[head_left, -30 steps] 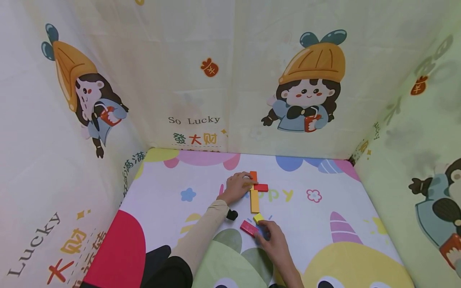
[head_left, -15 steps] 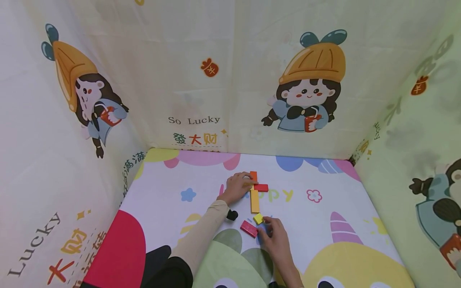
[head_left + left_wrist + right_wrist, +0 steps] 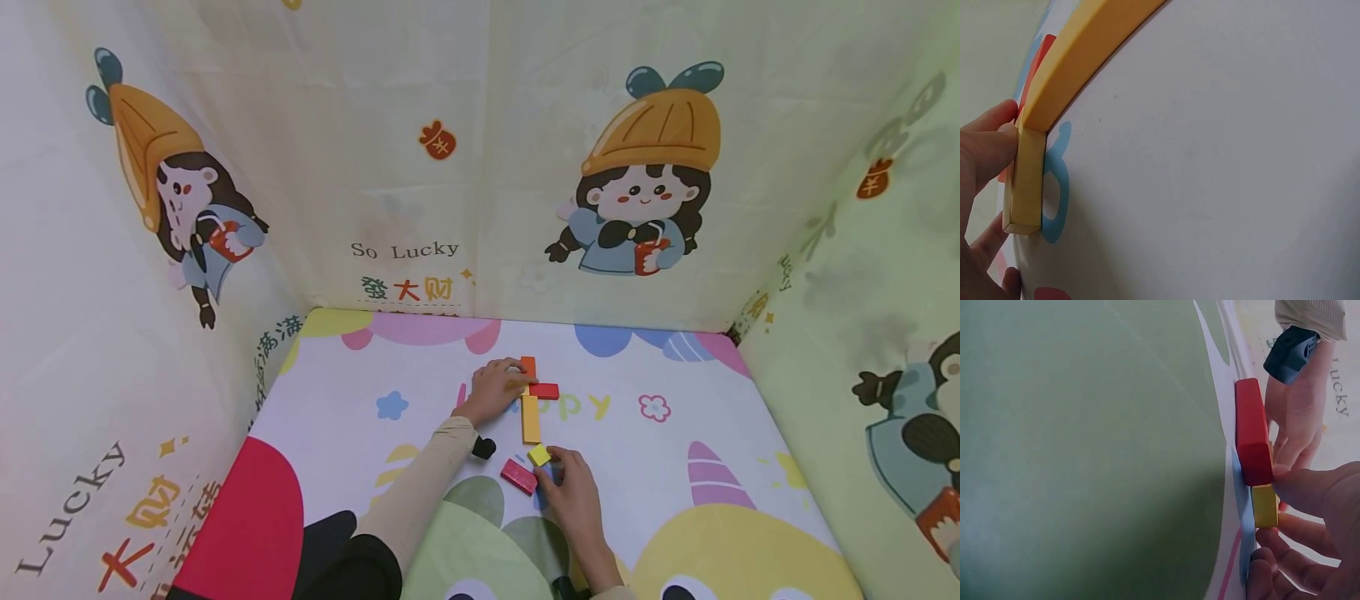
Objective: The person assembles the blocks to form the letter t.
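My left hand (image 3: 498, 390) holds the far end of a row of wooden blocks. In the left wrist view its fingertips lie on a short yellow block (image 3: 1025, 184), where it meets a longer yellow block (image 3: 1079, 69). An orange block (image 3: 528, 367) and a red block (image 3: 547, 392) stand out beyond these fingers. My right hand (image 3: 576, 492) is beside a small yellow cube (image 3: 538, 455) and a separate red block (image 3: 517, 477). Its thumb is at the red block's corner and its index fingertip is by the cube, both fingers loosely bent.
The blocks lie on a printed white tabletop (image 3: 637, 467), with patterned cloth walls (image 3: 510, 192) on three sides. Near the left forearm sits a small black object (image 3: 484, 448). A black rounded object (image 3: 352, 567) is at the bottom edge.
My right hand has shifted slightly, its index fingertip moving from the cube's near side to its right side. The cube has turned a little. My left hand stays put.
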A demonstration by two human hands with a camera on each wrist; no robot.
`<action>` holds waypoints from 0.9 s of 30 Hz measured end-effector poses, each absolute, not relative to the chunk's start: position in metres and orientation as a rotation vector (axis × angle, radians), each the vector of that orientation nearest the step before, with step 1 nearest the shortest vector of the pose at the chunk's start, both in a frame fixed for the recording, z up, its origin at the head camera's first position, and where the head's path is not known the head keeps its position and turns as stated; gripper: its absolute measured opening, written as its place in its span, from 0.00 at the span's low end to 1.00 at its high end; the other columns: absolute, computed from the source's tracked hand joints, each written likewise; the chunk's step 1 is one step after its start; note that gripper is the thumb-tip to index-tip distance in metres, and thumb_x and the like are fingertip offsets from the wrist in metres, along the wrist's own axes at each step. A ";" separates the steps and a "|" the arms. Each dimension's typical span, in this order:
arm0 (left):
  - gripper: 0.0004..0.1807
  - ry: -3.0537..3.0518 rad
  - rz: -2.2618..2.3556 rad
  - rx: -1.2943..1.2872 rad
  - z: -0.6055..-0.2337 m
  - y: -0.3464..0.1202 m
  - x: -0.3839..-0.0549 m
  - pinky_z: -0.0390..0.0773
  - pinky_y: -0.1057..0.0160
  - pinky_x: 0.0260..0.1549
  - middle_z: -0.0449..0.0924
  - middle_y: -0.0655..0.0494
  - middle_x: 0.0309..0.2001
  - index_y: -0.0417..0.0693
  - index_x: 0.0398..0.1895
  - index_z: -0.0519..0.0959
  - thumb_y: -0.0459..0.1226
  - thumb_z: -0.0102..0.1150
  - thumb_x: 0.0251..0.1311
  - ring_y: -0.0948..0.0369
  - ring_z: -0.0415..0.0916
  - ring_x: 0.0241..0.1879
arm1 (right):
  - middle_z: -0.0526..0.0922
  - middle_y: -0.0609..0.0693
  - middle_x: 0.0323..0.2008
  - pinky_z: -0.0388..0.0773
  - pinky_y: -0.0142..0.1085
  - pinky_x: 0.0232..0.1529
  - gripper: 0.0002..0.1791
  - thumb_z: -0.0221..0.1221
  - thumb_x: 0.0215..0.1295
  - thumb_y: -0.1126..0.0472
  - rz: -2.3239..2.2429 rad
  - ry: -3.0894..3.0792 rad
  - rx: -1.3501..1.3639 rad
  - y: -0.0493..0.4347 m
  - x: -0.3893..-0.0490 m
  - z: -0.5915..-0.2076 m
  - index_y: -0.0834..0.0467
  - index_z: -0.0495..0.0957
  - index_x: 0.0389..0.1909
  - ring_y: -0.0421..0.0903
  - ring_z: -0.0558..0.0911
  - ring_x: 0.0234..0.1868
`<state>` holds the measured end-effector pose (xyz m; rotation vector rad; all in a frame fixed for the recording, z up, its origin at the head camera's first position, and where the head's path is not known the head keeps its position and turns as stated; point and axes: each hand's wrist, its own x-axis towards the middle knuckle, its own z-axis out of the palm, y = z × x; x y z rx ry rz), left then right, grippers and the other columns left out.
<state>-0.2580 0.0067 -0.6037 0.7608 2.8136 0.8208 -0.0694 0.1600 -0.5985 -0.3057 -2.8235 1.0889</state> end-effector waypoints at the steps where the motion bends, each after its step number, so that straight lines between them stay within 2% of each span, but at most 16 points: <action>1: 0.17 2.812 0.821 0.761 -0.604 0.007 -0.258 0.62 0.38 0.71 0.73 0.63 0.69 0.76 0.64 0.82 0.47 0.55 0.77 0.51 0.62 0.74 | 0.84 0.52 0.47 0.76 0.36 0.40 0.23 0.74 0.61 0.59 1.082 -2.824 -0.306 0.160 -0.070 -0.598 0.59 0.82 0.57 0.43 0.76 0.39; 27: 0.17 2.809 0.816 0.775 -0.601 0.006 -0.256 0.63 0.39 0.70 0.72 0.64 0.68 0.75 0.64 0.82 0.46 0.54 0.78 0.51 0.61 0.74 | 0.82 0.52 0.50 0.76 0.37 0.41 0.24 0.73 0.63 0.58 1.086 -2.850 -0.360 0.158 -0.073 -0.601 0.57 0.81 0.59 0.44 0.76 0.40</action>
